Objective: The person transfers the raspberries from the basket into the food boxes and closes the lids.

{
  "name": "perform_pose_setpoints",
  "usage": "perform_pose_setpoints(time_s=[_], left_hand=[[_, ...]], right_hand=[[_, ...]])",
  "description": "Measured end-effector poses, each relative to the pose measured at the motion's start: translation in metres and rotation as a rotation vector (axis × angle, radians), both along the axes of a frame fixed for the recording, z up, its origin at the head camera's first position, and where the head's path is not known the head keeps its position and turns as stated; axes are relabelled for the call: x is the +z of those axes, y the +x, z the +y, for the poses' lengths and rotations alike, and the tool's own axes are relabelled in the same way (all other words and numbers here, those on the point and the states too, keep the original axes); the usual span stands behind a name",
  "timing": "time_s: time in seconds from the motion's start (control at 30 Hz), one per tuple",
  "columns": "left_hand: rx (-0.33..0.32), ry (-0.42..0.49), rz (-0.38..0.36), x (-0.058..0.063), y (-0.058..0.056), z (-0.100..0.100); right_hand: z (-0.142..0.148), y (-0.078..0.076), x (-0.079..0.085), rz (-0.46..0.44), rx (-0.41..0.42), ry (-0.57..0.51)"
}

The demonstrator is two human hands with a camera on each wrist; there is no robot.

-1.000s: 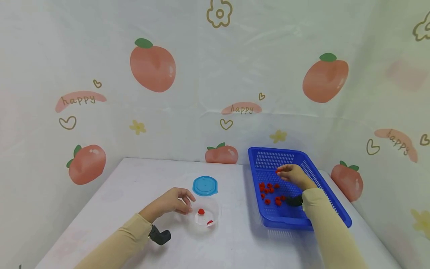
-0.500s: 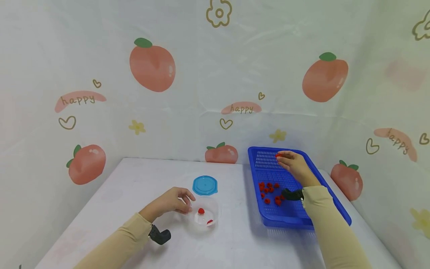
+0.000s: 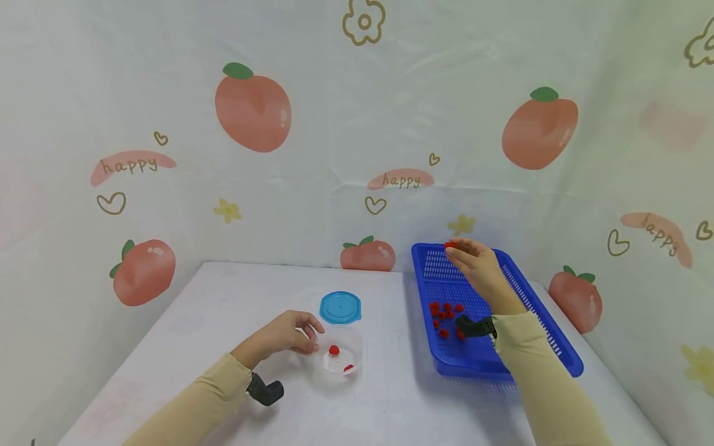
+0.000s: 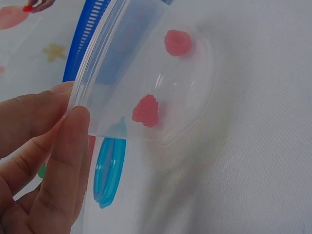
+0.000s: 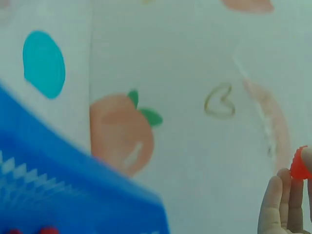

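My left hand [image 3: 287,334] pinches the rim of a clear plastic tub [image 4: 124,83] between thumb and fingers. Two raspberries lie inside it: one raspberry [image 4: 146,111] nearer my fingers and another raspberry [image 4: 178,43] farther along. Over the far part of the blue basket [image 3: 422,310] my right hand [image 3: 480,269] is raised, pinching a single raspberry [image 5: 300,165] at its fingertips. Below that hand, several loose raspberries [image 3: 447,314] sit on the basket's left side, a few of them partly hidden by the black wrist camera.
A blue lid [image 3: 340,308] lies flat on the white table [image 3: 385,396] just behind the tub. The basket stands at the right of the table, its walls higher than the berries. A printed cloth wall [image 3: 312,124] closes off the back.
My right hand has risen from inside the basket and then shifted left, carrying the raspberry. The left hand and the tub have stayed where they were.
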State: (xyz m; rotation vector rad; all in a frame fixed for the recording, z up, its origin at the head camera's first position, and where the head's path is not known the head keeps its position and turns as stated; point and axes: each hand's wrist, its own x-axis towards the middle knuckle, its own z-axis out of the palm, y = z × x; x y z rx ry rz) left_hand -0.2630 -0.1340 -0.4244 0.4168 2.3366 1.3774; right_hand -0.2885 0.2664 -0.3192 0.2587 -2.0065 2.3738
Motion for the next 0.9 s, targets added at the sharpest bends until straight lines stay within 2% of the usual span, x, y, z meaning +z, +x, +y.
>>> perform_pose_setpoints(time_s=[0.23, 0.4, 0.7, 0.9], left_hand=[[0.005, -0.009, 0.006, -0.001, 0.000, 0.000], [0.007, -0.007, 0.003, 0.000, 0.000, 0.000], [-0.003, 0.002, -0.003, -0.002, -0.001, -0.001], [0.009, -0.009, -0.005, -0.001, -0.001, -0.001]], right_hand=[[-0.030, 0.015, 0.009, 0.031, 0.006, 0.061], [-0.051, 0.024, 0.007, 0.038, 0.019, 0.124], [-0.087, 0.040, -0.010, 0.077, 0.081, 0.240], [-0.109, 0.051, -0.025, 0.068, 0.117, 0.336]])
